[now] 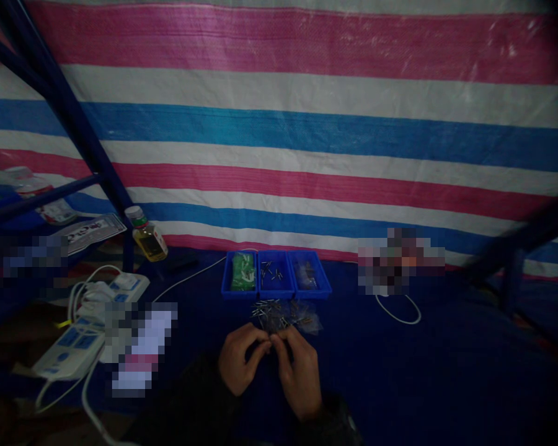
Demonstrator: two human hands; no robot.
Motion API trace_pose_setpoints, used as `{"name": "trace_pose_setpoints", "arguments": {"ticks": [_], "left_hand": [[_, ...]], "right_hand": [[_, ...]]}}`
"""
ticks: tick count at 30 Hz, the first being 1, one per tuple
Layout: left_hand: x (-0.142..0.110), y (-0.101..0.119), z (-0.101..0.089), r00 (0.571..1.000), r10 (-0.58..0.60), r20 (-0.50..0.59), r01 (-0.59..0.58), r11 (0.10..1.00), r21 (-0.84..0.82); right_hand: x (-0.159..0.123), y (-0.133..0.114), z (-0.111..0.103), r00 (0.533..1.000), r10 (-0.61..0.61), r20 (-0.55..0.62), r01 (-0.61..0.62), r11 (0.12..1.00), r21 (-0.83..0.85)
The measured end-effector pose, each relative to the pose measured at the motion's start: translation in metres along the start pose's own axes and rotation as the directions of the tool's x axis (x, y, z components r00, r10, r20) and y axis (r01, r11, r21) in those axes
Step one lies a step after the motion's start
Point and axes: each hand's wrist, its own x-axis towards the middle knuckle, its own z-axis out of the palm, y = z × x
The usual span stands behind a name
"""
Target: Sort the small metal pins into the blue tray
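My left hand (242, 359) and my right hand (300, 371) meet fingertip to fingertip over the dark blue surface. Both are closed in a pinch; whatever is between the fingers is too small and dim to make out. Just beyond the fingertips lies a loose heap of small metal pins (266, 305). Beside it, a clear plastic bag (314, 322) lies flat with small brownish pieces in or on it. Behind these stand three joined blue trays: the left tray (225, 286) bears a green packet (242, 272), the middle tray (276, 286) several pins, the right tray (324, 286) a clear bag of small parts.
On the left are a white power strip (69, 350) with plugs and cables, a blurred-out phone-like slab (144, 350) and a bottle of yellowish liquid (149, 238). A white cable loop (418, 316) lies at right. Blue metal bars (69, 118) and a striped sheet (307, 136) enclose the space.
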Motion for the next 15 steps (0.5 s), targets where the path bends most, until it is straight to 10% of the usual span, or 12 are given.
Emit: {"name": "trace_pose_setpoints", "arguments": {"ticks": [15], "left_hand": [[0.0008, -0.0029, -0.0045, 0.985, -0.121, -0.125, 0.120, 0.993, -0.015]], "right_hand": [[0.0006, 0.0013, -0.0012, 0.998, -0.013, -0.065, 0.015, 0.999, 0.032]]}}
